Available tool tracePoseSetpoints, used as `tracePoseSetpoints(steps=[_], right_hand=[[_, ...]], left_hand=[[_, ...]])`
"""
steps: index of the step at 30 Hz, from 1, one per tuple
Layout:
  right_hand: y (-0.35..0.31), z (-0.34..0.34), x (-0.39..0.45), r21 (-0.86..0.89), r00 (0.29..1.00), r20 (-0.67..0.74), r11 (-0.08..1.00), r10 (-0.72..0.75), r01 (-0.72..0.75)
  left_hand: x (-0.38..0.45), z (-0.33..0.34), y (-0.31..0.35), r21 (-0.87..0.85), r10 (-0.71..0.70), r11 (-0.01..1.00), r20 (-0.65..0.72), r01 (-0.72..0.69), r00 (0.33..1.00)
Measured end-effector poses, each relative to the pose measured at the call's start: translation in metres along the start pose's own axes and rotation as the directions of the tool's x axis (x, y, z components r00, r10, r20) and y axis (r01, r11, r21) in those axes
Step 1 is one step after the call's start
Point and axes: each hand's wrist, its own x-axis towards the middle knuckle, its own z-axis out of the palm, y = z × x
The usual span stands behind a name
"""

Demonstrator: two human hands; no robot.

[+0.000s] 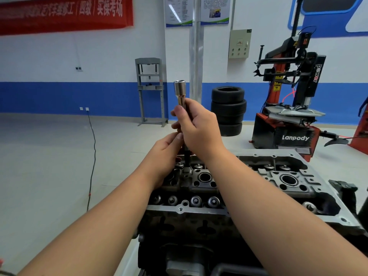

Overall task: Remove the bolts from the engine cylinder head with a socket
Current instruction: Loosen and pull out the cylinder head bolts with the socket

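socket (179, 90) upright above right hand (196, 128) gripping its shaft; left hand (166, 154) pinches below.

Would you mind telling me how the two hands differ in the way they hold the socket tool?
The right hand grips the socket tool high on its shaft, fingers wrapped round; the left hand sits lower, near the cylinder head, fingertips at the shaft. Both touch the same upright tool.
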Motion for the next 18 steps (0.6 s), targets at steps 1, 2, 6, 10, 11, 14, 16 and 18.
tracePoseSetpoints(steps=[1, 2, 6, 10, 11, 14, 16, 18], right_hand=[[-0.0008, 0.0001, -0.0002, -0.004, 1.0, 0.01, 1.0, -0.007, 0.007], [-0.0015, 0.0001, -0.0005, -0.006, 1.0, 0.011, 1.0, -0.01, 0.01], [0.0009, -0.0004, -0.0008, -0.07, 0.995, -0.072, 0.996, -0.064, 0.059], [0.0017, 0.001, -0.0008, -0.036, 0.999, -0.029, 0.999, -0.017, 0.016], [0.0007, 0.0012, -0.0005, -0.034, 1.0, -0.011, 0.999, -0.001, 0.001], [-0.002, 0.0005, -0.0005, -0.029, 1.0, 0.004, 1.0, 0.009, -0.008], [-0.003, 0.0, -0.0018, -0.038, 0.999, -0.025, 0.999, -0.027, 0.026], [-0.0029, -0.0002, -0.003, -0.069, 0.994, -0.072, 0.994, -0.086, 0.081]], left_hand=[[0.0, 0.0001, 0.0004, 0.006, 0.008, 1.0, -0.003, -0.008, 1.0], [-0.0001, 0.0007, 0.0008, 0.009, 0.02, 1.0, -0.01, -0.02, 1.0], [0.0009, 0.0032, 0.0001, -0.009, 0.057, 0.998, -0.048, -0.057, 0.997], [0.0002, 0.0019, -0.0002, -0.011, 0.033, 0.999, -0.013, -0.033, 0.999], [0.0002, 0.0017, -0.0002, -0.007, 0.022, 1.0, 0.003, -0.022, 1.0], [-0.0002, 0.0016, 0.0001, 0.014, 0.037, 0.999, 0.018, -0.037, 0.999], [-0.0009, 0.0018, 0.0004, 0.003, 0.053, 0.999, -0.006, -0.053, 0.999], [-0.0007, 0.0019, 0.0001, 0.005, 0.061, 0.998, -0.033, -0.061, 0.998]])
